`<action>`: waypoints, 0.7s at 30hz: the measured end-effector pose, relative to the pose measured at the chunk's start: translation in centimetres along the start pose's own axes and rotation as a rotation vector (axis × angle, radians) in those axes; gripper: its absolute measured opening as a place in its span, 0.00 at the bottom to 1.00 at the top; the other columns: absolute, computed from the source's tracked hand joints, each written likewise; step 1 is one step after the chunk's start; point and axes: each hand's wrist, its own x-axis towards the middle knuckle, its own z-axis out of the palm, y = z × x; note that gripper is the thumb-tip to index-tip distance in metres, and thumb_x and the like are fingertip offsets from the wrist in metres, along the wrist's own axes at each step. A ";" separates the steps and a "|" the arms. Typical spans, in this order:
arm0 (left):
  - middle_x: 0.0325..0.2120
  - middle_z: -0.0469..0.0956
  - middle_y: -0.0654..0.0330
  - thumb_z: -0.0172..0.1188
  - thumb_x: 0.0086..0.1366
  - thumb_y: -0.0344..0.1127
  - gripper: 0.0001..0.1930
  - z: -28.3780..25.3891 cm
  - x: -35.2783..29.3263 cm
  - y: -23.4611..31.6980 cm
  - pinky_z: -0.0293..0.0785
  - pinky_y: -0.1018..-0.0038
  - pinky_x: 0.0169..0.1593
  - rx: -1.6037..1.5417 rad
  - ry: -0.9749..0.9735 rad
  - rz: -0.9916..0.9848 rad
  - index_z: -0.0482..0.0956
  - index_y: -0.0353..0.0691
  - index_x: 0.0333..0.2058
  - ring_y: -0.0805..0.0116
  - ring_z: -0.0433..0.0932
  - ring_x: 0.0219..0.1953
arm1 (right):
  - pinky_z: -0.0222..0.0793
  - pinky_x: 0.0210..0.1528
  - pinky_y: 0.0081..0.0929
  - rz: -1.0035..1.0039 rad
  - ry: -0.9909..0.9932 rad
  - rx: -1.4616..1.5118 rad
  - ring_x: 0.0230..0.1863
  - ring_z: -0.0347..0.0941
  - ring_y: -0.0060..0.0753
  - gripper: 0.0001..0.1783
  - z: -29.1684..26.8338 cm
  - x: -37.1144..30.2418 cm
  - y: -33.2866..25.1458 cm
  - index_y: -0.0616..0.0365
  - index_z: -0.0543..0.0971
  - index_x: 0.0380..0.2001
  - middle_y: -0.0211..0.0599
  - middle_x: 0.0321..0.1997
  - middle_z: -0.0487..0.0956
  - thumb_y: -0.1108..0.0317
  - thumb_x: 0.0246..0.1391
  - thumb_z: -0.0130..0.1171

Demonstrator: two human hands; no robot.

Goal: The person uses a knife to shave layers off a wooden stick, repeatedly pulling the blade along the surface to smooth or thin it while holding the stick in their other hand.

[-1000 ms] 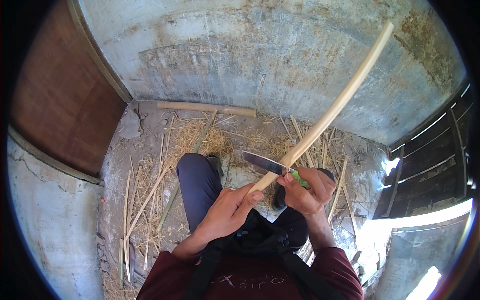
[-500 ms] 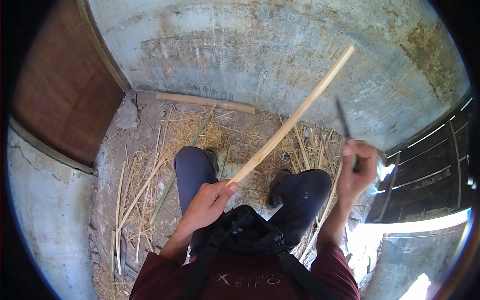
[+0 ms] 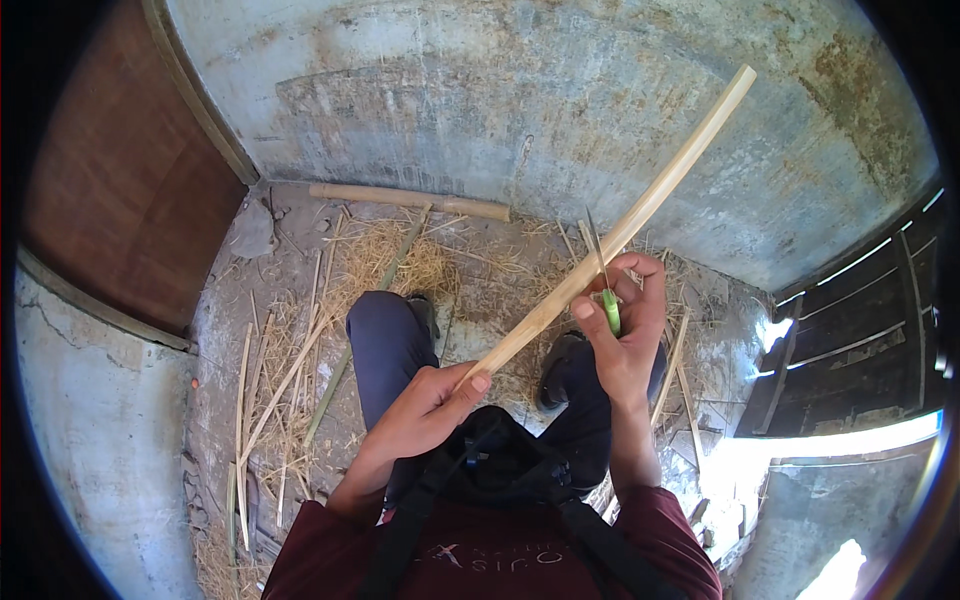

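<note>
A long, pale bamboo strip [image 3: 665, 185] slants up and to the right from my lap toward the wall. My left hand [image 3: 425, 405] is closed around its near end, the thumb lying on top. In my right hand [image 3: 630, 325] is a knife [image 3: 612, 310] with a green handle and a thin dark blade. The blade crosses the strip around its middle, pointing away from me. My right fingers curl behind the strip at that place, so part of the grip is hidden.
Straw-like shavings [image 3: 375, 260] litter the floor between and beyond my feet. Several thin bamboo strips [image 3: 245, 400] lie at the left, and a bamboo pole [image 3: 410, 200] rests along the wall [image 3: 450, 110]. A brown door [image 3: 110, 150] stands at far left, dark slatted boards [image 3: 850, 340] at right.
My right hand has come left with the knife, from beside the bamboo strip to against it. The strip's far end has shifted up and to the right. My left hand keeps its hold.
</note>
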 end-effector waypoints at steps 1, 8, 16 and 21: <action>0.16 0.59 0.66 0.50 0.85 0.48 0.22 0.1 0.1 0.0 0.55 0.67 0.25 0.034 0.018 0.017 0.74 0.34 0.36 0.75 0.57 0.20 | 0.69 0.38 0.14 0.019 0.004 0.011 0.42 0.78 0.16 0.28 0.1 0.2 0.1 0.57 0.64 0.59 0.36 0.41 0.82 0.80 0.65 0.68; 0.18 0.70 0.54 0.58 0.81 0.47 0.19 -0.2 0.7 1.4 0.63 0.62 0.27 0.312 0.030 0.083 0.78 0.33 0.43 0.61 0.71 0.19 | 0.70 0.35 0.12 0.089 0.054 0.039 0.32 0.79 0.15 0.29 -0.4 0.1 1.7 0.57 0.66 0.57 0.37 0.38 0.86 0.80 0.61 0.72; 0.21 0.75 0.54 0.61 0.79 0.46 0.18 1.8 3.1 3.6 0.68 0.68 0.28 0.001 0.105 0.056 0.77 0.33 0.47 0.62 0.77 0.20 | 0.71 0.35 0.13 0.074 0.098 0.121 0.33 0.80 0.15 0.27 0.5 -0.8 1.8 0.57 0.68 0.53 0.36 0.35 0.86 0.82 0.59 0.74; 0.17 0.70 0.53 0.62 0.79 0.46 0.18 2.0 3.9 2.7 0.64 0.65 0.24 0.222 0.130 0.128 0.78 0.33 0.40 0.61 0.74 0.17 | 0.71 0.35 0.13 0.067 0.100 0.069 0.34 0.81 0.14 0.27 0.7 -1.3 1.1 0.58 0.67 0.53 0.37 0.35 0.87 0.83 0.58 0.73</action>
